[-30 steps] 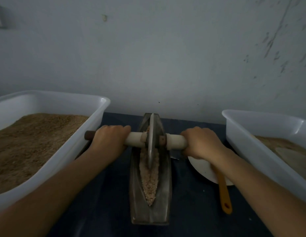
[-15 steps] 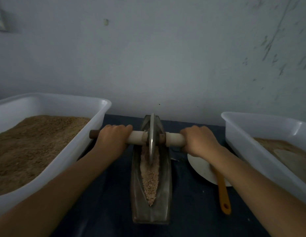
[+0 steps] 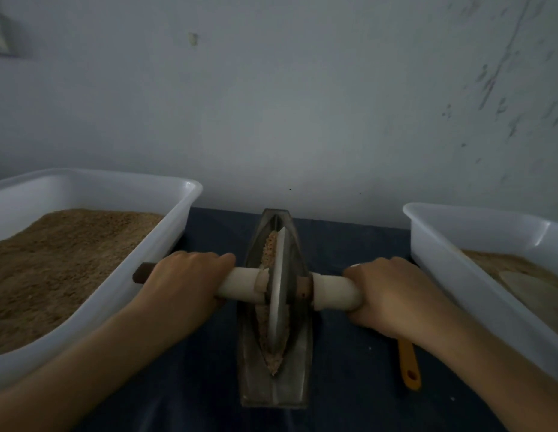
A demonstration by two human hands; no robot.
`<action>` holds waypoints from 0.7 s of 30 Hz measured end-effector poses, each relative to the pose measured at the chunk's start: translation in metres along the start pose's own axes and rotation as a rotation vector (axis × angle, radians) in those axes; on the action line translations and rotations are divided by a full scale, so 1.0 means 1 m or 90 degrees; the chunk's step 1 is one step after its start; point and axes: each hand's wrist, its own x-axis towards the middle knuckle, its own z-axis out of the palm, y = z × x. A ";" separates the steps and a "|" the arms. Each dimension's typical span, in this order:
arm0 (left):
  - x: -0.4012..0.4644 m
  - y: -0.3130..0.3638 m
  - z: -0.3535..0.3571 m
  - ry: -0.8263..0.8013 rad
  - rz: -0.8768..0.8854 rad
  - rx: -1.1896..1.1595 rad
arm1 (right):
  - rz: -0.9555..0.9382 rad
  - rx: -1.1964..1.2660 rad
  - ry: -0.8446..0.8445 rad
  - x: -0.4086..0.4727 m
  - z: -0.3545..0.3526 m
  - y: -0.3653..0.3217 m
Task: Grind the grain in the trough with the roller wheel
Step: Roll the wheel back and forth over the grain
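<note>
fingers [image 3: 209, 260] of both hands are wrapped tight round the handle [image 3: 240, 283] either side of the wheel [image 3: 279, 285], mid-trough [image 3: 276, 388] over the grain [image 3: 273, 361], so i'd push evenly and keep it upright.

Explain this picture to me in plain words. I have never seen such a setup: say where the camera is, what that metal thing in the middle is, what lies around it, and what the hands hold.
The picture comes from a camera worn on the person's head, looking forward and down at their own arms. No machine is involved.

In the middle lies a narrow, boat-shaped metal trough holding grain. A metal roller wheel stands upright in it, with a handle bar running through its centre. The left hand grips one end of the bar, the right hand the other.

Everything sits on a dark blue surface against a grey wall. On each side is a white tub: the left tub and the right tub both hold brown meal. An orange handle pokes out below the right wrist.
</note>
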 end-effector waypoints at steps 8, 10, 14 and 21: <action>0.050 -0.010 0.027 0.008 -0.066 0.043 | 0.028 0.072 0.075 0.037 -0.005 0.003; 0.063 -0.013 0.033 0.025 -0.079 0.052 | 0.042 0.072 0.081 0.050 -0.003 0.006; 0.084 -0.018 0.038 0.039 -0.101 0.070 | 0.058 0.073 0.114 0.068 -0.001 0.010; 0.072 -0.018 0.037 0.035 -0.071 0.067 | 0.038 0.053 0.145 0.060 -0.001 0.007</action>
